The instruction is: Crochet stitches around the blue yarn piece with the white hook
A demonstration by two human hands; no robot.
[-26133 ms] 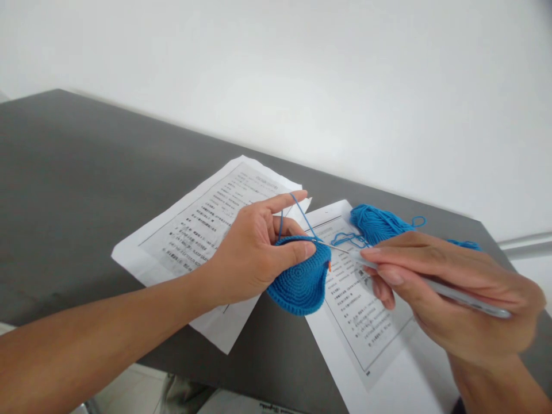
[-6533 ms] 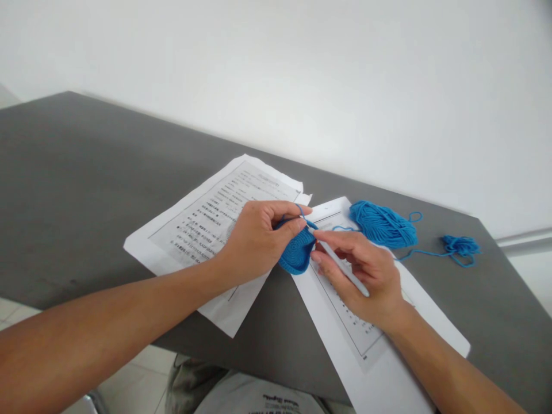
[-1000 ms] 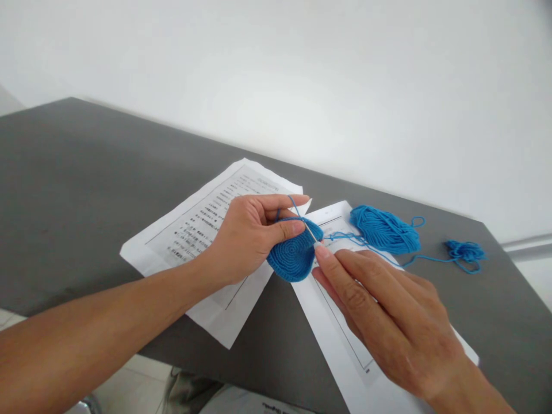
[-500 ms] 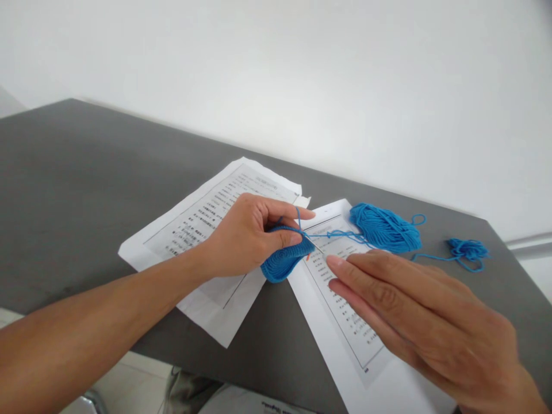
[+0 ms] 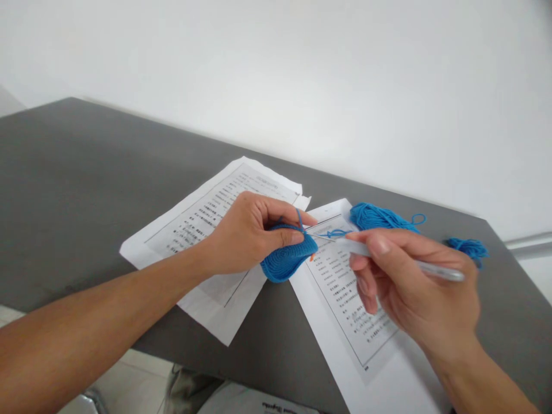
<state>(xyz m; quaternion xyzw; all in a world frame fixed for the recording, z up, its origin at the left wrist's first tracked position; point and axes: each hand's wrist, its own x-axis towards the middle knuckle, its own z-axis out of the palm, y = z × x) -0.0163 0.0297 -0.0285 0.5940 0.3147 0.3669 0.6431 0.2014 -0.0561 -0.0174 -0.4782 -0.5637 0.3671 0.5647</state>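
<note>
My left hand [image 5: 254, 233] pinches a blue crochet piece [image 5: 287, 259] at its upper edge, and a strand of blue yarn loops over the forefinger. A small orange marker [image 5: 312, 257] sticks out at the piece's right edge. In my right hand [image 5: 414, 276] is a crochet hook [image 5: 357, 247] with a pale grey handle, gripped like a pen. Its thin metal tip points left and meets the edge of the crochet piece beside my left thumb. Whether the tip sits inside a stitch is too small to tell.
Two printed sheets, a left one [image 5: 202, 213] and a right one [image 5: 323, 322], lie under my hands on the dark grey table [image 5: 86, 190]. A blue yarn skein [image 5: 379, 217] and a smaller yarn tangle [image 5: 468, 248] rest at the right. Behind the table stands a white wall [image 5: 276, 86].
My right hand has rolled over, so the hook's handle now shows and the fingers are curled round it. My left hand and the crochet piece have hardly moved.
</note>
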